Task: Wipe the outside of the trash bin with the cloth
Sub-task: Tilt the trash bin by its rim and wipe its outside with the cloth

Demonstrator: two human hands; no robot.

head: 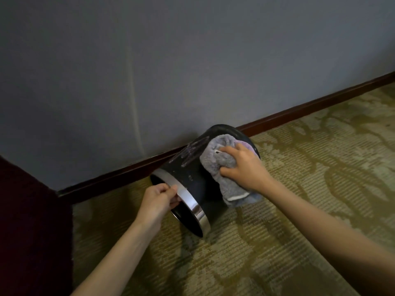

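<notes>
**A:** Start from your right hand (243,167). It is closed over the grey cloth (222,167), palm pressing the bunched fabric against the side of the trash bin (192,167). Is that the grip to hold?

**B:** Yes, but flatten your palm so more of the cloth meets the wall of the bin. At present a loose tail hangs off below your wrist and touches nothing useful.

**A:** And your left hand (160,197)?

**B:** It pinches the steel rim (192,204) at the bin's mouth, fingers curled inside, thumb outside. Hold that firm; it is your only brace. The bin lies tipped on its side on the patterned carpet (299,210), base towards the baseboard (299,107), mouth towards you.

**A:** Where do you wipe?

**B:** See the pale streaks (190,152) on the dark wall just left of the cloth. Draw the cloth across them in long strokes from base to rim, then, I'd judge, roll the bin with your left hand to bring the underside up.

**A:** Any risk?

**B:** Press too hard and the round bin may roll away on the carpet.
</notes>
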